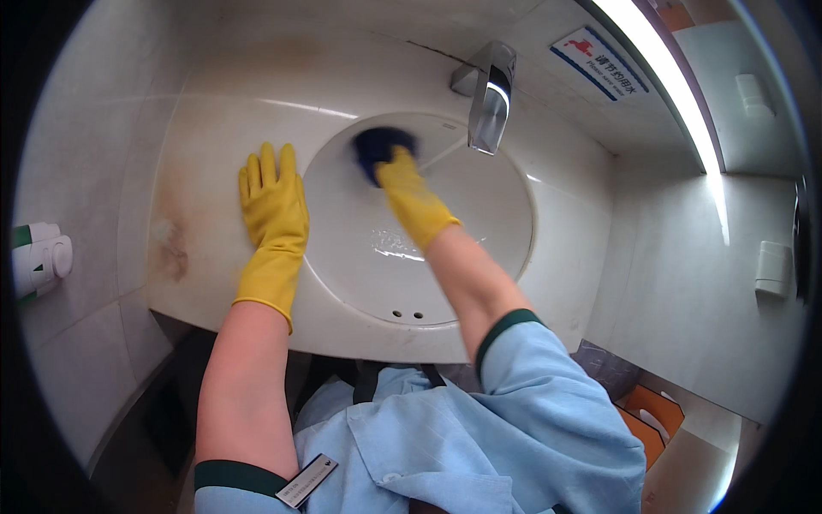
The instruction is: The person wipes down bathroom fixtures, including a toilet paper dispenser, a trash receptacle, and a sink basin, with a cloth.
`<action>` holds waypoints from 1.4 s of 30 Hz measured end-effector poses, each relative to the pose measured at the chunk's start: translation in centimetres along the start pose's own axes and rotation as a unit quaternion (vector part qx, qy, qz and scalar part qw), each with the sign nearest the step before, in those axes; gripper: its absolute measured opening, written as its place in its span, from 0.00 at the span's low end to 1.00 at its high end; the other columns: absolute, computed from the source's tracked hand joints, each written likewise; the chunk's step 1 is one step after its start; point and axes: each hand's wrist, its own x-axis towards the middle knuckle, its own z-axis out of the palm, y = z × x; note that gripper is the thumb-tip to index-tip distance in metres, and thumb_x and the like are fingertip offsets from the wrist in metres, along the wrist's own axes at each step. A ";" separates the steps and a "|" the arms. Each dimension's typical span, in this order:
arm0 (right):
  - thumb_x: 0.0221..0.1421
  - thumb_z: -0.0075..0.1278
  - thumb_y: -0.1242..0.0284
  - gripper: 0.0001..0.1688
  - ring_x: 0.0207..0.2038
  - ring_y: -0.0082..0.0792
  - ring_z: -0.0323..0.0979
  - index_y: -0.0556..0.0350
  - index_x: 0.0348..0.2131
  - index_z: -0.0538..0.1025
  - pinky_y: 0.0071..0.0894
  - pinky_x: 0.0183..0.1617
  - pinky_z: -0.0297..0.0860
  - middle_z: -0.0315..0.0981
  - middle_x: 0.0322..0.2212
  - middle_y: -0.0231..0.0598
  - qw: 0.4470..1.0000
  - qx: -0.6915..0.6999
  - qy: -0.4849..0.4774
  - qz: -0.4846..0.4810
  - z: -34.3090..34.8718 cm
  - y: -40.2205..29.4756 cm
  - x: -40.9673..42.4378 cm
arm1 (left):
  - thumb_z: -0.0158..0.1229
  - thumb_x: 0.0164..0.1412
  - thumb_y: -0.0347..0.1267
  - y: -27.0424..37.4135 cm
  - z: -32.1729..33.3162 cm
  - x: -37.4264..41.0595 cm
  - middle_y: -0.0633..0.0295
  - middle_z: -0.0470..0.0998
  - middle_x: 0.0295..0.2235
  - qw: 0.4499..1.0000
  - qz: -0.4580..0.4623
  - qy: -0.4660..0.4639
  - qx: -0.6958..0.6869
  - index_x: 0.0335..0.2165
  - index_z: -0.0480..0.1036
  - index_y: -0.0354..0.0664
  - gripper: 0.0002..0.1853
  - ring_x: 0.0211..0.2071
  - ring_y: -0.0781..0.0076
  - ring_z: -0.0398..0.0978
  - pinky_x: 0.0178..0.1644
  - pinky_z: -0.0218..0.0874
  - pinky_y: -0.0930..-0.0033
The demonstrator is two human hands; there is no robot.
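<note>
My right hand, in a yellow rubber glove, grips a dark blue cloth against the far left wall of the white oval washbasin. Both cloth and glove are blurred. On the countertop, just left of the basin rim, my left hand lies palm down in a matching glove, fingers spread and holding nothing. A patch of water or wet shine shows inside the bowl. Two small overflow holes sit in the near wall of the bowl. The drain is not visible.
A chrome faucet overhangs the basin's far right side. Behind it a sign bears writing, below a bright light strip. White dispensers hang on the left wall and the right wall. Brown stains mark the countertop's left side.
</note>
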 end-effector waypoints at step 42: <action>0.56 0.61 0.55 0.36 0.60 0.54 0.71 0.43 0.61 0.74 0.48 0.63 0.69 0.74 0.58 0.50 0.947 -0.285 -0.119 -0.092 -7.9 -3.0 -2.9 | 0.56 0.67 0.33 -1.7 -0.6 -1.3 0.48 0.67 0.63 0.999 -0.028 -0.011 0.018 0.61 0.69 0.47 0.25 0.62 0.42 0.65 0.70 0.52 0.47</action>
